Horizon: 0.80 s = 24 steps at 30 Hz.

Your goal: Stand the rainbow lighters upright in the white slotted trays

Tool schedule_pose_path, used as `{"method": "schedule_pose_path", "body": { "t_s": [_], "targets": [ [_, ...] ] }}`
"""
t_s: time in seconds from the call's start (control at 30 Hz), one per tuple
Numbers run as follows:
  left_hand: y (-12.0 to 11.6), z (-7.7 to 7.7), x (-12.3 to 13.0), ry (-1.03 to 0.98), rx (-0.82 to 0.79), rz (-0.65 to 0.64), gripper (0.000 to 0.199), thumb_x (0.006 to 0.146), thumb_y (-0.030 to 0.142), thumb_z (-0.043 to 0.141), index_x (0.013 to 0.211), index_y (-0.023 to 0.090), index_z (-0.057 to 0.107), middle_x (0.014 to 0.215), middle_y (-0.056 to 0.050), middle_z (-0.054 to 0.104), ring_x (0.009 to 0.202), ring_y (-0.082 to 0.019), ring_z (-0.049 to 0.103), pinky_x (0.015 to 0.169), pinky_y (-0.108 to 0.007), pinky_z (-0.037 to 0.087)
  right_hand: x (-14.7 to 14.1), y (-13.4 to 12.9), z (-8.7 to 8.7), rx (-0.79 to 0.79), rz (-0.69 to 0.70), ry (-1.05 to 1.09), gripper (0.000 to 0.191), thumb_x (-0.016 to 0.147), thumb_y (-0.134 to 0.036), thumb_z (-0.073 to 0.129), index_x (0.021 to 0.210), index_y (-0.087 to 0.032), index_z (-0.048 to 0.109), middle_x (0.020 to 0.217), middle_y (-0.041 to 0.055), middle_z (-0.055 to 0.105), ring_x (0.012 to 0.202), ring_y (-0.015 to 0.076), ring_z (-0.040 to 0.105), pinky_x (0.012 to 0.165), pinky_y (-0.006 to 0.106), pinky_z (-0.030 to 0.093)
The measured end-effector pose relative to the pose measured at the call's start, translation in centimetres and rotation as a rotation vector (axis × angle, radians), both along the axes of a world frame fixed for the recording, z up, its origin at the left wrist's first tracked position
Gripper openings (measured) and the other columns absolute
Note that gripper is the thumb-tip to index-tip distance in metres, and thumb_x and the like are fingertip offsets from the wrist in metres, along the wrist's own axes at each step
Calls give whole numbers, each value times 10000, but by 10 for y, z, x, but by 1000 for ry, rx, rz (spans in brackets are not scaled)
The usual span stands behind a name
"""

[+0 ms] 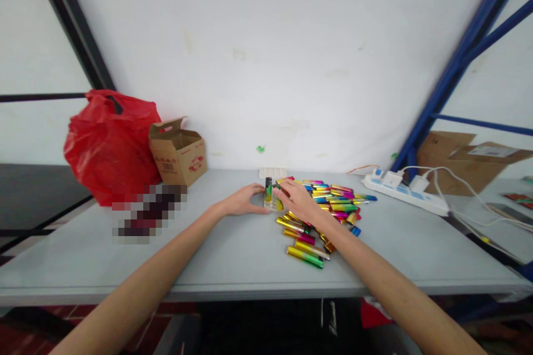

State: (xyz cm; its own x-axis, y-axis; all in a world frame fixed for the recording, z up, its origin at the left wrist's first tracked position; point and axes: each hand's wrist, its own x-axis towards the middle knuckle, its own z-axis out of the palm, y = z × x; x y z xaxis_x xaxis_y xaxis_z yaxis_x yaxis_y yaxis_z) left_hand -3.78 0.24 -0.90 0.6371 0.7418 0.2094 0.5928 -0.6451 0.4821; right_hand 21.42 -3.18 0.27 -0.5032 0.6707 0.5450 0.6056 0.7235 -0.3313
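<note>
A small clear tray (270, 207) sits near the middle of the table, with a dark-topped lighter (268, 191) bearing a green and yellow pattern standing upright in it. My left hand (244, 200) holds the tray's left side, thumb in front and fingers behind. From the right, my right hand (296, 198) closes its fingertips on a yellowish lighter (278, 205) at the tray; the fingers partly hide it. Beside and beneath my right forearm lies a loose pile of shiny metallic lighters (306, 256) in gold, green, pink and blue.
Behind my hands a white compartmented tray (272, 173) lies by the wall. At left are a red plastic bag (114, 144), an open cardboard box (179, 156) and a pixelated patch. A power strip (406, 194) with plugs and cables lies right, near another cardboard box (466, 163).
</note>
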Motion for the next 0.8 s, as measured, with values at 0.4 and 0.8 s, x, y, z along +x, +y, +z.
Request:
{"method": "schedule_pose_path", "body": {
  "t_s": [0.4, 0.8],
  "targets": [
    [1, 1, 0, -7, 1, -25, 751, 819, 703, 805, 1368, 200, 706, 1493, -139, 652, 1356, -359, 618, 1184, -428, 447, -9, 4, -5, -96, -32, -175, 226, 1146, -355, 491, 1076, -183, 621, 1007, 102, 772, 952, 233, 727, 824, 308, 475],
    [0, 2, 1, 8, -17, 14, 807, 802, 727, 799, 1381, 177, 682, 1515, -162, 633, 1386, -373, 601, 1215, -463, 433, 5, 10, 5, 60, -162, -273, 381, 1153, -447, 420, 1212, -201, 705, 1145, 128, 738, 1070, 252, 696, 961, 356, 496]
  ]
}}
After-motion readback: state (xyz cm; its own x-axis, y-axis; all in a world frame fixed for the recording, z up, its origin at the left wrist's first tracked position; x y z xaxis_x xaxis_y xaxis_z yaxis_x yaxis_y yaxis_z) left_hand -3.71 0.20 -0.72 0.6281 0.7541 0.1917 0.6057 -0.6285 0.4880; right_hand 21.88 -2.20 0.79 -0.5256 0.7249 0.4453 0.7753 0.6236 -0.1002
